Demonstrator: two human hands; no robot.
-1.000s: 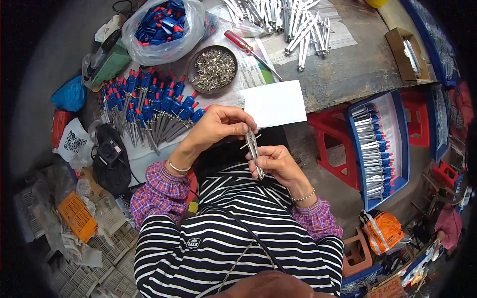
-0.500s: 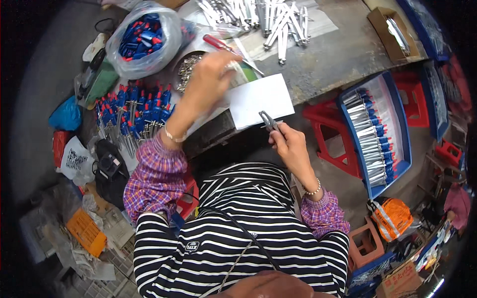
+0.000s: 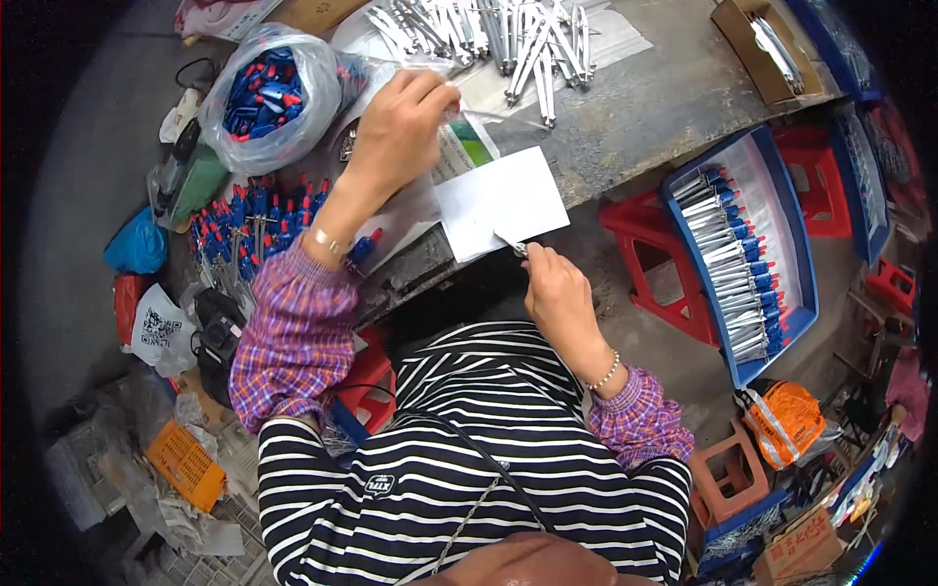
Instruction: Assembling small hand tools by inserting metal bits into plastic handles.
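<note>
My left hand (image 3: 396,132) is closed round the red handle of a screwdriver, raised over the bench edge. The screwdriver's thin shaft (image 3: 503,119) points to the right; most of its handle is hidden in my fist. My right hand (image 3: 562,298) pinches a small grey metal part (image 3: 511,243) at the near edge of a white sheet (image 3: 503,203). Only the tip of that part shows beyond my fingers. Left of my left wrist, several blue pieces with red tips and metal rods (image 3: 259,220) lie in a heap.
A clear plastic bag (image 3: 269,98) of blue and red pieces stands at the back left. Silver metal strips (image 3: 537,49) are piled at the back. To the right, a blue tray (image 3: 799,327) of assembled pieces rests on a red stool (image 3: 645,244). A cardboard box (image 3: 747,44) sits far right.
My left hand has taken up the screwdriver from the bench and turned its shaft to point right. My right hand has turned the metal part, so less of it shows.
</note>
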